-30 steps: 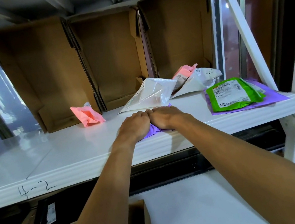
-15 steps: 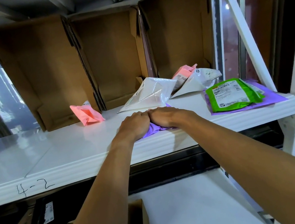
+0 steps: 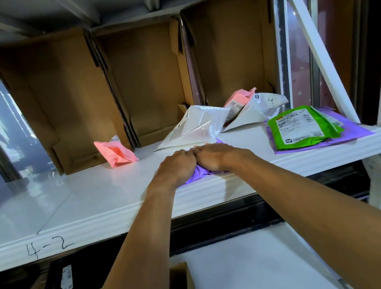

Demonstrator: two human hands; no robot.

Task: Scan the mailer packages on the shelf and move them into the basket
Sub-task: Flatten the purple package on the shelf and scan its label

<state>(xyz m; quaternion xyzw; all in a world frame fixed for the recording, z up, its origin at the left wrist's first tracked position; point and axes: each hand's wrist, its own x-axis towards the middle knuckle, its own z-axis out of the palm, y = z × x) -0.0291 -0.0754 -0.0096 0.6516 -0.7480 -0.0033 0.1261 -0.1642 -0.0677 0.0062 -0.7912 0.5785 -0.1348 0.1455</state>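
I see both hands side by side near the front edge of the white shelf [image 3: 87, 203], knuckles up and touching each other. The left hand [image 3: 177, 166] and the right hand [image 3: 215, 156] have their fingers curled down over a purple mailer [image 3: 196, 177], which lies directly beneath them and bunches up between the two wrists. The fingertips themselves are hidden from me. Just behind the hands a white mailer [image 3: 194, 128] stands puffed up, and its lower edge is close to the knuckles. To the right of the right hand, apart from it, a green mailer [image 3: 301, 127] lies on a flat purple mailer [image 3: 358, 132]. A pink mailer [image 3: 115, 152] lies to the left, against a cardboard box [image 3: 61, 98].
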